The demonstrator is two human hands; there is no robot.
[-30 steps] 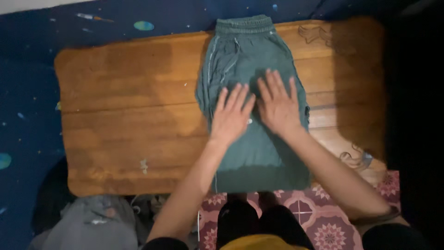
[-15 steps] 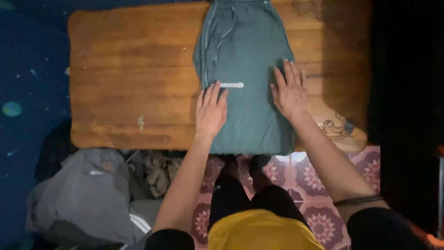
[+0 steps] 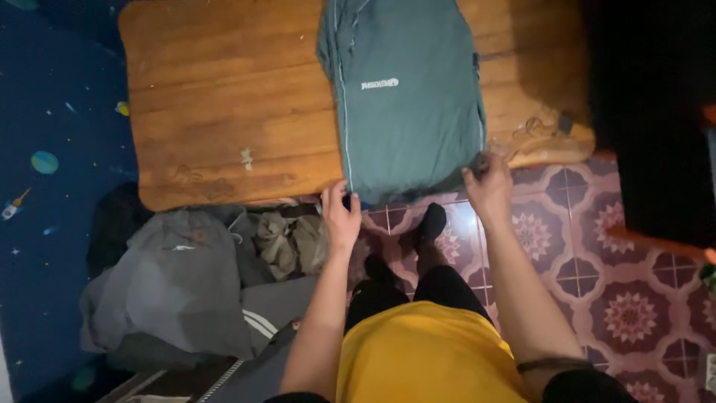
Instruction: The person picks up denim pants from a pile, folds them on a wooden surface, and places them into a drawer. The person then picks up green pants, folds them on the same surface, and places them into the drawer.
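Both hands have slid back from the middle of the green trousers [image 3: 406, 97] to the near hem. The left hand [image 3: 339, 213] pinches the 7 o'clock corner, the right hand [image 3: 488, 186] the 5 o'clock corner. The trousers lie on the desk [image 3: 224, 104], long axis running 12 to 6, equally near both.
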